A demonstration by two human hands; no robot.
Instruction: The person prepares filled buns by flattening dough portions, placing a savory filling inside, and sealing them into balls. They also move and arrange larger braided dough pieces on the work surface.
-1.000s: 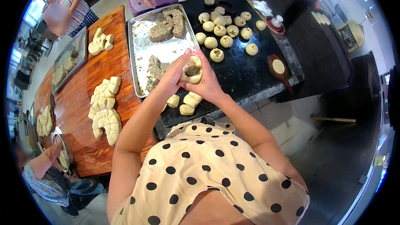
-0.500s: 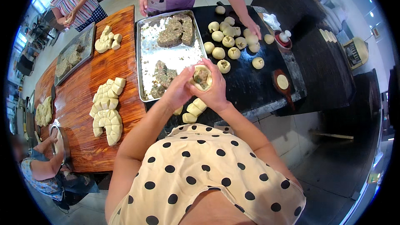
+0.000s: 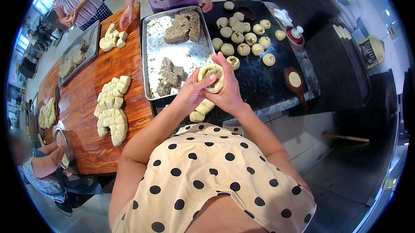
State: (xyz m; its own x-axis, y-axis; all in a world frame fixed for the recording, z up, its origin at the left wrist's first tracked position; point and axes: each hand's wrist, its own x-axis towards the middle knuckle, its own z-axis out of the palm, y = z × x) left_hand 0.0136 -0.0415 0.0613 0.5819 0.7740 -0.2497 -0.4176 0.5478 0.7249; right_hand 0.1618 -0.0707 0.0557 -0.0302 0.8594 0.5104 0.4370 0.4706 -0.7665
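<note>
Between my two hands sits a cup of pale dough [image 3: 201, 73] with filling inside, its top still gaping. My left hand [image 3: 193, 89] grips it from the left, and its thumb reaches over the rim onto the filling. Around the right side curls my right hand [image 3: 230, 87], fingers pointing up and away. Below my hands lie cut dough pieces [image 3: 198, 116], partly hidden. Just beyond my left hand is a metal tray [image 3: 151, 56] holding a smaller lump of meat filling [image 3: 171, 74] and a larger one [image 3: 183, 28].
Several round filled buns [image 3: 243, 49] stand on the black tabletop [image 3: 276, 82], with a wooden paddle [image 3: 295, 80] and a white-topped jar [image 3: 296, 33] to the right. Dough pieces [image 3: 113, 114] lie on the wooden table [image 3: 82, 112]. Co-workers stand at far left, near left and across.
My left thumb has moved in over the filling, and the dough's opening looks narrower. Opposite, the co-worker's hand has left the buns; their other hand reaches to dough on the wooden table.
</note>
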